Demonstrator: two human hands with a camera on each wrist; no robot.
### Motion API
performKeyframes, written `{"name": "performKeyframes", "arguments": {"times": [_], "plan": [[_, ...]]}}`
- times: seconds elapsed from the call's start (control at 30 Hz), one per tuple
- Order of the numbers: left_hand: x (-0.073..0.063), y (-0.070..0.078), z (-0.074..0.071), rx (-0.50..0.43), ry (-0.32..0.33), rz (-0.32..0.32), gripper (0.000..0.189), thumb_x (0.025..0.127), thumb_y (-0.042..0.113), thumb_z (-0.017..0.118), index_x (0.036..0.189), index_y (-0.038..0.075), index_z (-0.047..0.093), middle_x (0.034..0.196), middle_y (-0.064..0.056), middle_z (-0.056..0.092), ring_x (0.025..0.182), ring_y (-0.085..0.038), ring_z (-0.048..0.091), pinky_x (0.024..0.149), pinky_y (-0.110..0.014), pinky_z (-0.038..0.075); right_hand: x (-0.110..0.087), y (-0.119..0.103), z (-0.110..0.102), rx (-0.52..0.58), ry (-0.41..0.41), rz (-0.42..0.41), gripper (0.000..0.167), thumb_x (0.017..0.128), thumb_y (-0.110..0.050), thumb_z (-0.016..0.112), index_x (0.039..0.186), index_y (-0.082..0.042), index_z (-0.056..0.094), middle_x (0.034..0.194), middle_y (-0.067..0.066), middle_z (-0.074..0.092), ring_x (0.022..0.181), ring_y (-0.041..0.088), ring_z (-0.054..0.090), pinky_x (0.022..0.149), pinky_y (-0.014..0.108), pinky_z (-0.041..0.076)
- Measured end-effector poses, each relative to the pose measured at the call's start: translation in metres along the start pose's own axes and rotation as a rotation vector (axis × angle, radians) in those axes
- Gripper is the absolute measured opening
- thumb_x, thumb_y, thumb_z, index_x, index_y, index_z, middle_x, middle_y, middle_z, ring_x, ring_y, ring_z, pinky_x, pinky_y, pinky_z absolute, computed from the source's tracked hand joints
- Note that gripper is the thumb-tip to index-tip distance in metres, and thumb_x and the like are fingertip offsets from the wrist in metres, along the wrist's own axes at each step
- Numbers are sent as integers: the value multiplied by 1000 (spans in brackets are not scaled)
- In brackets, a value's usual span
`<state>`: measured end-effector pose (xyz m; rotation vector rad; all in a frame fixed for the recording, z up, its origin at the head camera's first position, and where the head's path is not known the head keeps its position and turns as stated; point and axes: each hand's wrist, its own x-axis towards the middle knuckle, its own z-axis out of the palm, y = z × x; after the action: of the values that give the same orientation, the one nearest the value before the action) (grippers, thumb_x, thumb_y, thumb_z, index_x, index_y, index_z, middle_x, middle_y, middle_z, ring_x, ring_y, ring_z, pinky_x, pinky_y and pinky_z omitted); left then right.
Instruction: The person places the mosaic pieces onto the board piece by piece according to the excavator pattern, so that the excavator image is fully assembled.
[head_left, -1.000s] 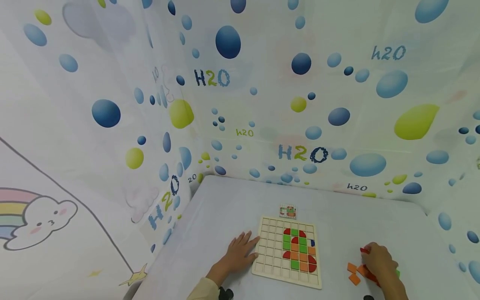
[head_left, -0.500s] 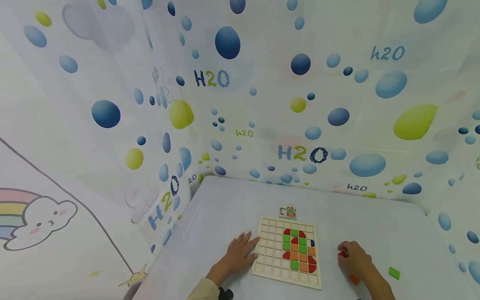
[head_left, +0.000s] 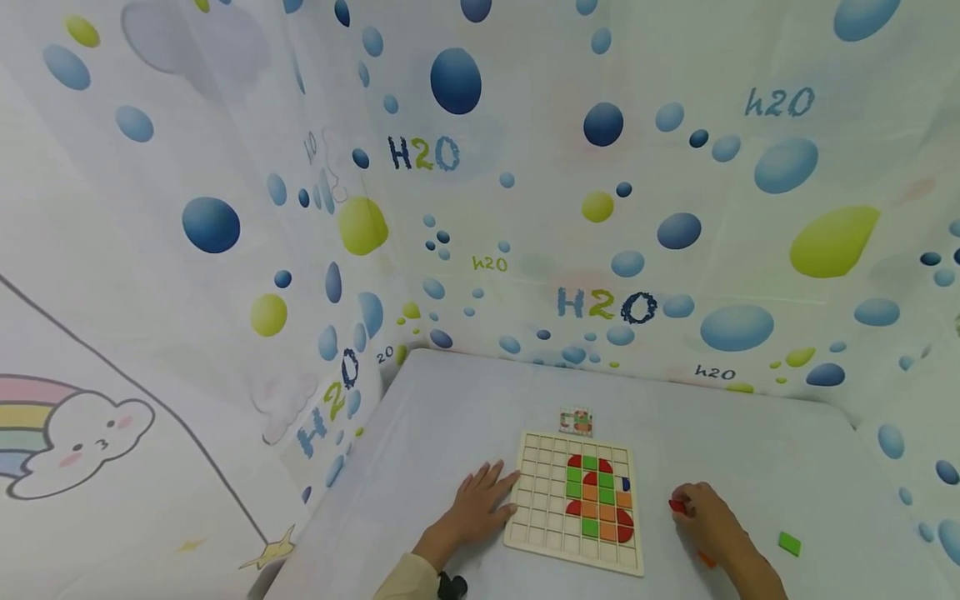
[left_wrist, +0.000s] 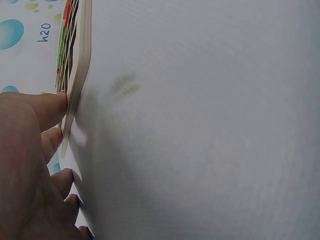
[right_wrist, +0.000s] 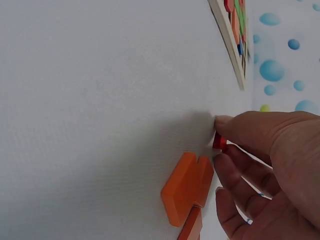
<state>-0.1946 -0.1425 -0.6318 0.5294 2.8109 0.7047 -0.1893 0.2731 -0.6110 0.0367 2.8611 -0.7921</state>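
Observation:
A square wooden grid board [head_left: 540, 533] lies on the table, its right half partly filled with red, green and orange tiles and one blue piece. My left hand [head_left: 480, 504] rests at the board's left edge with fingers spread, its fingertips touching the rim, as the left wrist view also shows. To the right of the board, my right hand [head_left: 708, 521] pinches a small red tile [right_wrist: 219, 141] between thumb and fingertips, just above the tabletop. Orange tiles [right_wrist: 181, 187] lie close below that hand, mostly hidden by it in the head view.
A green tile [head_left: 790, 544] lies to the right of my right forearm. Beyond the board's far edge is a small pattern card [head_left: 576, 422]. White curtains with blue and green drops [head_left: 735, 328] stand behind and beside the table [head_left: 465, 400].
My right hand has moved left from the loose tiles toward the board, carrying the red tile, and the green tile has come into full sight. The left hand has stayed put.

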Motion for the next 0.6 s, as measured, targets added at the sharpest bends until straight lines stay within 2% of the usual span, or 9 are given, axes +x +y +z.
{"name": "performKeyframes", "arguments": {"times": [0.13, 0.27, 0.47, 0.6], "plan": [[0, 1, -1, -4, -1, 5, 59, 107, 43, 57, 162, 26, 44, 172, -14, 32, 159, -42, 26, 126, -68, 20, 0, 1, 4, -14, 6, -22, 23, 96, -8, 77, 115, 3, 69, 101, 10, 61, 86, 20, 58, 80, 43, 57], [-1, 2, -2, 0, -2, 7, 58, 107, 42, 57, 162, 25, 45, 172, -15, 32, 159, -43, 26, 125, -68, 21, 1, -4, 11, -24, 26, -38, 25, 96, -12, 78, 115, 2, 70, 102, 8, 63, 87, 18, 59, 83, 46, 59], [0, 3, -3, 8, -2, 0, 58, 107, 41, 58, 161, 25, 46, 171, -15, 33, 158, -43, 27, 125, -68, 21, 0, -34, 26, -15, 70, -56, 24, 93, -14, 79, 113, -2, 72, 103, 7, 65, 87, 19, 60, 88, 54, 56], [0, 2, -2, 0, -3, 1, 58, 107, 41, 58, 161, 25, 45, 172, -14, 32, 159, -43, 26, 125, -68, 21, -6, -60, 38, -23, 91, -107, 21, 93, -15, 80, 111, -7, 73, 104, 5, 65, 88, 18, 61, 86, 52, 55]]}}
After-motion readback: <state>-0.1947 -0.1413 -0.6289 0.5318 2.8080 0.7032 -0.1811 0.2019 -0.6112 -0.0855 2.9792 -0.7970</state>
